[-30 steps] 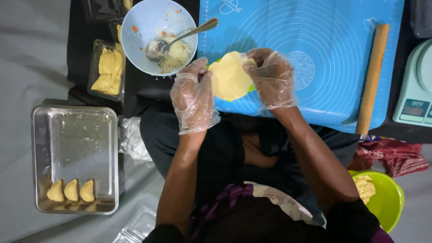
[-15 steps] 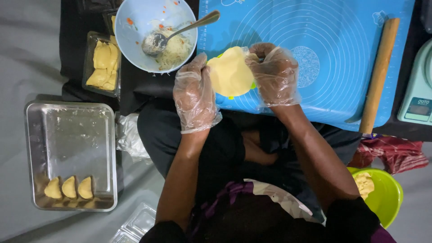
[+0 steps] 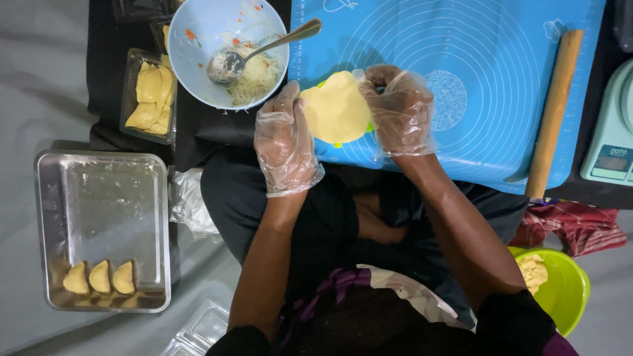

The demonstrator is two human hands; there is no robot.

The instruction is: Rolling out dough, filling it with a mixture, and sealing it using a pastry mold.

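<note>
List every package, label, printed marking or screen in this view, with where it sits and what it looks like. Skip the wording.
Kitchen scale: right edge, pale green body, small dark rectangular screen with a label beneath.
Baking mat: top centre, blue, printed with white concentric circles and ruler marks.
Clear plastic tray: upper left, rectangular, holds yellow dough pieces.
Clear plastic container: bottom left, compartmented, partly cut off.

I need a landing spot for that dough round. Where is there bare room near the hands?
Two free patches: the blue mat between the right hand and the rolling pin, and most of the metal tray above its three folded pastries. It is crowded left of the left hand: the filling bowl with its spoon sits beside a box of dough sheets.
</note>
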